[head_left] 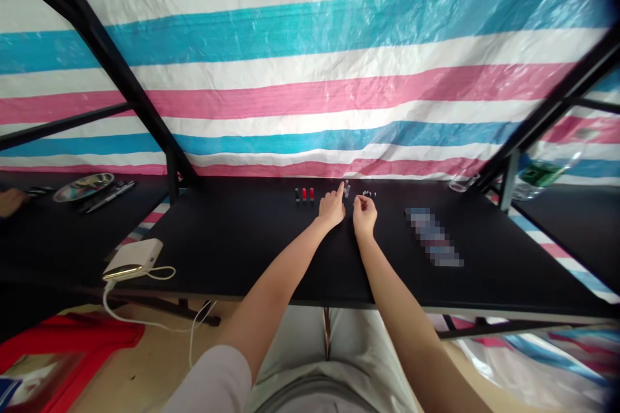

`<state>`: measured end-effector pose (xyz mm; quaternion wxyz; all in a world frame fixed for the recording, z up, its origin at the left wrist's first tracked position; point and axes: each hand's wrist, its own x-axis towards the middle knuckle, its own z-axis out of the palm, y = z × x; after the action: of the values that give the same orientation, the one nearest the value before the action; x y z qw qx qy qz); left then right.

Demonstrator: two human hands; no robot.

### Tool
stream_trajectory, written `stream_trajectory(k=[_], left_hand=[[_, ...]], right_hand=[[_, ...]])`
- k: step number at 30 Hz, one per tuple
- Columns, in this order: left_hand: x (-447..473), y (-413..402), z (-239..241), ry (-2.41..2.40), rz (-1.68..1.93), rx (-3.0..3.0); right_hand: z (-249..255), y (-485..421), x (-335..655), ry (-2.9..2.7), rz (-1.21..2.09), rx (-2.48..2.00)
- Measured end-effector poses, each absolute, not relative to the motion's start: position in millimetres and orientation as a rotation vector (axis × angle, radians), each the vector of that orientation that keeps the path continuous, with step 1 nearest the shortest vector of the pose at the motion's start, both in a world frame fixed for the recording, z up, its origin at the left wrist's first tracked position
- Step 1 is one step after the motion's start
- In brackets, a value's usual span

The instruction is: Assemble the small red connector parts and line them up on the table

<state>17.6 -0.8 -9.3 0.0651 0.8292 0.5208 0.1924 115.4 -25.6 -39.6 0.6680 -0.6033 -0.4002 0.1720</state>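
Note:
My left hand rests on the black table with its index finger stretched out beside small clear cylinders; whether the fingertip touches them I cannot tell. Close by on the right, my right hand has its fingers curled in a pinch, and anything between them is too small to make out. Just behind that hand lie several small, shiny, pale pieces. To the left of my left hand stand two small red cylinders and a dark one in a row.
A blurred-out flat object lies to the right. On the left edge sits a white power bank with cables hanging down. A clear cup and a plastic bottle are at the right. Another person's hand appears far left, near pens.

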Motion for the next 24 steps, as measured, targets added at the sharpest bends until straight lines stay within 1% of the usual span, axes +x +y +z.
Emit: stream_trajectory(k=[5, 11, 15, 17, 21, 24], left_hand=[[23, 8, -11, 1.645, 0.642, 2.542], [16, 6, -10, 1.628, 0.920, 2.459], [0, -8, -14, 1.637, 1.209, 2.140], [-10, -17, -17, 1.643, 1.320, 1.915], [-28, -35, -21, 1.581, 1.494, 1.553], [-36, -42, -23, 1.496, 1.588, 1.425]], right_hand=[[-42, -24, 116, -0.949, 0.407, -1.380], [-43, -26, 116, -1.072, 0.304, -1.421], [-45, -24, 116, -1.258, 0.093, -1.491], [-47, -23, 115, -1.359, 0.039, -1.577], [-49, -21, 107, -1.589, 0.091, -1.839], [-45, -21, 100, -1.717, 0.175, -2.025]])
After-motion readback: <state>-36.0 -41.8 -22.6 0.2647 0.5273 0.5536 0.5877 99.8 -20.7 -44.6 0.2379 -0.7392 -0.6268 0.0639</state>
